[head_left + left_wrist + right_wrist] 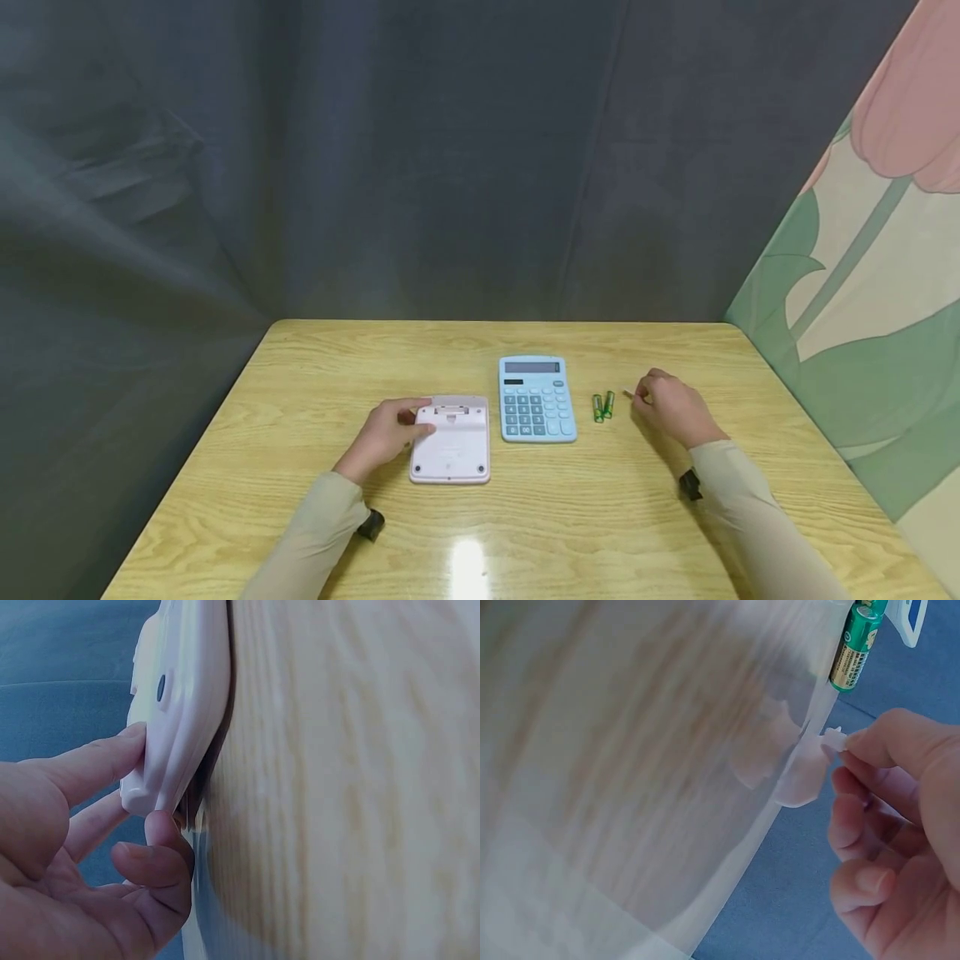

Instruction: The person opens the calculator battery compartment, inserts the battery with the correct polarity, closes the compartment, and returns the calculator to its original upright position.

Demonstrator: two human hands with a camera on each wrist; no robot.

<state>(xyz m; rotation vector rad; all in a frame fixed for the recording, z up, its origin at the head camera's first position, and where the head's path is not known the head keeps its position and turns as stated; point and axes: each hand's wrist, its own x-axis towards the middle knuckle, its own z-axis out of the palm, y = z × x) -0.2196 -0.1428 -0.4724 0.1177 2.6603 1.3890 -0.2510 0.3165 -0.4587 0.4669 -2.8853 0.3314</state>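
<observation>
A pale pink calculator [450, 454] lies face down on the table, its battery compartment [452, 410] uncovered near the top edge. My left hand [386, 433] pinches its left side, the thumb on the back face; the left wrist view shows fingers at the calculator's corner [154, 780]. Farther right, my right hand [678, 408] pinches a small white plastic battery cover [802, 776] by one end between thumb and forefinger, low over the table. Two green batteries [603, 407] lie just left of that hand.
A light blue calculator [536, 412] lies face up between the pink calculator and the batteries. The wooden table [555, 517] ends at a dark curtain [480, 167] behind. A flower-patterned cloth [885, 333] hangs along the right side.
</observation>
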